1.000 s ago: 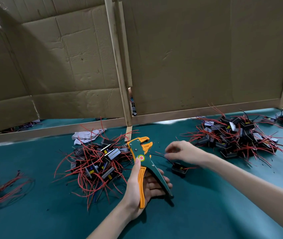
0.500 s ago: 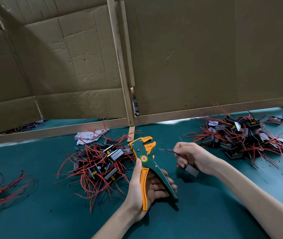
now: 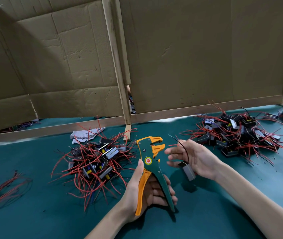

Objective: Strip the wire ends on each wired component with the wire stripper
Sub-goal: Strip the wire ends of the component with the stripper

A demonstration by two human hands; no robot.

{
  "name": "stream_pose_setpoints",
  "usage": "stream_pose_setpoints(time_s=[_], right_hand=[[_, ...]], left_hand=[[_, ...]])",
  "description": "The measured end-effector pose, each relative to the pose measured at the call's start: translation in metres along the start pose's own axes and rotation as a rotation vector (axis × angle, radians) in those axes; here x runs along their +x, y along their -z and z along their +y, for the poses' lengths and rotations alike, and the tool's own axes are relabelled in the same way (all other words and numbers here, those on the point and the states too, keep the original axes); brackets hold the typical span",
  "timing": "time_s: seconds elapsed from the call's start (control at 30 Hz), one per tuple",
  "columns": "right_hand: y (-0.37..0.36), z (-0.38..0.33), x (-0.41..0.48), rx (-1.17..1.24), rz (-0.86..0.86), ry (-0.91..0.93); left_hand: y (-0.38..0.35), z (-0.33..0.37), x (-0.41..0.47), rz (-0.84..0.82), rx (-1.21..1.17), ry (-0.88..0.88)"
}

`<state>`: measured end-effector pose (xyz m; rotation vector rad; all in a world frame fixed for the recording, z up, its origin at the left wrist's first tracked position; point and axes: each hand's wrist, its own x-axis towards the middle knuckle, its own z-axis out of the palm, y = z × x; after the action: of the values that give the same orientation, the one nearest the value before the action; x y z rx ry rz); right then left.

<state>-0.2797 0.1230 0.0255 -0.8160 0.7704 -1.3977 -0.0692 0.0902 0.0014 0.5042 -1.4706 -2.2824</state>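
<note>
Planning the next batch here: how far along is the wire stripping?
Done: unclear; wire tips in the middle pile and the right pile are too small to judge. In hand: the left hand grips the wire stripper, handles spread; the right hand holds one component, its wires beside the stripper's head, not yet in it. Left: this piece, and probably at least one pile.

Assembly workshop: cardboard dividers [image 3: 197, 57], heaps of wired components [image 3: 96, 159].

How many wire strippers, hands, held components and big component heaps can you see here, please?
Wire stripper: 1
Hands: 2, left hand, right hand
Held component: 1
Big heaps: 2, centre heap, right heap
Total: 6
</note>
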Motion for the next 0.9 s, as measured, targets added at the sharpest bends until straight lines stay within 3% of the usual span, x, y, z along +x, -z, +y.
stream_pose_setpoints(time_s=[0.4,0.9], right_hand=[[-0.0019,-0.0106,-0.0093,0.005,-0.088,-0.031],[-0.0065,-0.0041,-0.0070,-0.033,-0.049,-0.032]], left_hand=[[-0.0020,0.0000,-0.0007,-0.018,0.042,0.033],[0.0006,-0.0032,0.0012,-0.041,0.105,0.042]])
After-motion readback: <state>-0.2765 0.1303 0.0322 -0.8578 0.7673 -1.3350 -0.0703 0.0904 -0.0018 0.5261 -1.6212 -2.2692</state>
